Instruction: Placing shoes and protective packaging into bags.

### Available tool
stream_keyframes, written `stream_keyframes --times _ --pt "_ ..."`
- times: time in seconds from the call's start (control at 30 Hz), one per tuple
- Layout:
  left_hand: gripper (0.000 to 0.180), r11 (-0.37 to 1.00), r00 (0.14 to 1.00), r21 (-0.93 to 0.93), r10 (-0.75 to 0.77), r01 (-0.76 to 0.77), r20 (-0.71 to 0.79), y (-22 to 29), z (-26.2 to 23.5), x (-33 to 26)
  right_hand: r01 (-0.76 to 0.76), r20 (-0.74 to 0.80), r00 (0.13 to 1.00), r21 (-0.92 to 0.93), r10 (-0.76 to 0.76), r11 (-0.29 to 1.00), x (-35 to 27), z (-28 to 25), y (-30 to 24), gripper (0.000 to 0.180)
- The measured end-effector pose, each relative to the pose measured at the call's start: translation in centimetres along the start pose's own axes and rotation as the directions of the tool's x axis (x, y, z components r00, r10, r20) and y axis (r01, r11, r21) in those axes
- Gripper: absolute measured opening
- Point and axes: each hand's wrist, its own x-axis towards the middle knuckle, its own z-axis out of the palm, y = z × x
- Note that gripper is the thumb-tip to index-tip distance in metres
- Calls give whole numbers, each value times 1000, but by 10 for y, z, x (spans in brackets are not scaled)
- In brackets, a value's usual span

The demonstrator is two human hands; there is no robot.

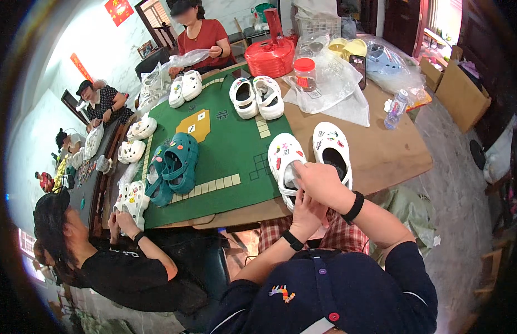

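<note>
A pair of white clogs with coloured charms lies at the table's near edge. My right hand (319, 181) grips the heel end of the left clog (283, 158), fingers curled over its opening. My left hand (307, 214) sits just below it, touching the same clog from underneath at the table's rim. The second white clog (332, 146) lies beside it on the right, untouched. Both wrists wear black bands.
A green mat (230, 145) covers the brown table (392, 150); on it are teal clogs (172, 167) and another white pair (257, 97). Plastic bags, a red-lidded jar (305, 73) and a red basket (269, 55) stand behind. A person in black (125, 267) works at my left; others sit farther off.
</note>
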Motion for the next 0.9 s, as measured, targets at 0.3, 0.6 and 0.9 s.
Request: stream_keyframes --times 0.3,0.6,0.9 --pt "68 980 957 6 -192 198 -219 -4 -17 -34 13 102 995 -89 -4 996 19 26 -1 22" --pt "111 741 862 -525 -507 419 -27 -33 -11 -26 -21 261 965 149 -19 989 17 -22 22 18" --pt "112 778 881 -430 -460 458 106 -30 -8 -12 -29 252 960 534 -126 845 -13 -27 43 20"
